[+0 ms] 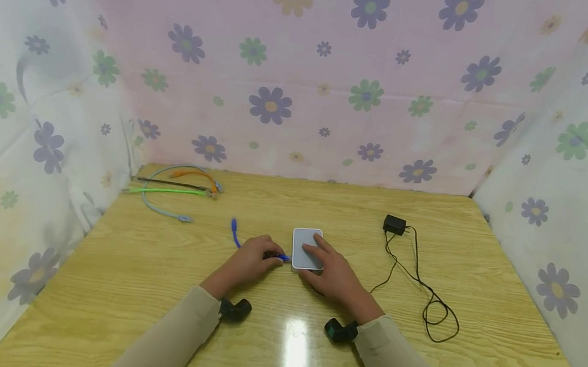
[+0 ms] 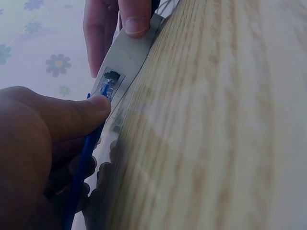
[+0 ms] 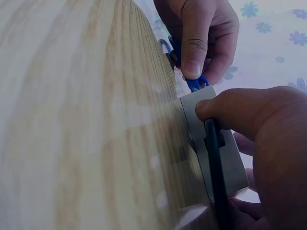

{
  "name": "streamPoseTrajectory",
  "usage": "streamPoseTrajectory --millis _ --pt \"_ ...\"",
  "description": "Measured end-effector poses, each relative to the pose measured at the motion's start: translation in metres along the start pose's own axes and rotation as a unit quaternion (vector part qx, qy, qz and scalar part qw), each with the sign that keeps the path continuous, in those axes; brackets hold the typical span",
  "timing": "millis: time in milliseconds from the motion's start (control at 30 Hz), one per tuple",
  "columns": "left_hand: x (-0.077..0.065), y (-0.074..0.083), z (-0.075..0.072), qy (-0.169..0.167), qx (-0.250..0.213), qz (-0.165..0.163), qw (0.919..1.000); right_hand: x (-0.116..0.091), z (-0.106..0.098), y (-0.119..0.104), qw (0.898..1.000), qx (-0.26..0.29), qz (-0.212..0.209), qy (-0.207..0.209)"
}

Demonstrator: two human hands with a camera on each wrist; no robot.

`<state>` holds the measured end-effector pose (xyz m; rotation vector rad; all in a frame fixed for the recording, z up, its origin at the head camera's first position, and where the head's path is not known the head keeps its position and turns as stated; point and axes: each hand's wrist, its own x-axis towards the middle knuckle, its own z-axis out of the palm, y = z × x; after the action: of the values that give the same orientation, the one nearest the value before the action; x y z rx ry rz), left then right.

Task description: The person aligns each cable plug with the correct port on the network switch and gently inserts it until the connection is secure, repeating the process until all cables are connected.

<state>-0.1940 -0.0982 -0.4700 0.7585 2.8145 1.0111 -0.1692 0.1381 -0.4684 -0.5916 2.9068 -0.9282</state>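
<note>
A small box, grey on top with a white rim, lies on the wooden table between the hands. My left hand pinches a blue network cable just behind its clear plug, between thumb and fingers. That plug sits at the port opening in the box's left side. My right hand holds the box, fingers spread over the top and thumb pressed on the near side. From that near side a black cord runs out, passing under the right hand in the head view.
At the back left lie several loose cables: a light blue one, a green one, a black one and an orange one. A black power adapter with looped cord stands right of the box. Flowered cloth walls the table.
</note>
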Motion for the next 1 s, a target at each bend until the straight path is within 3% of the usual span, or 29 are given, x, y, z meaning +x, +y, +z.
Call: streamPoseTrajectory --millis 600,1000 --pt "0.0011 -0.0006 0.0005 -0.008 0.006 0.020 0.9998 -0.0004 -0.0012 -0.0005 1.000 0.007 0.002 0.003" --pt "0.0010 -0.0027 0.0046 -0.002 0.008 0.005 1.0000 -0.0008 -0.0007 -0.0013 1.000 0.008 0.003 0.000"
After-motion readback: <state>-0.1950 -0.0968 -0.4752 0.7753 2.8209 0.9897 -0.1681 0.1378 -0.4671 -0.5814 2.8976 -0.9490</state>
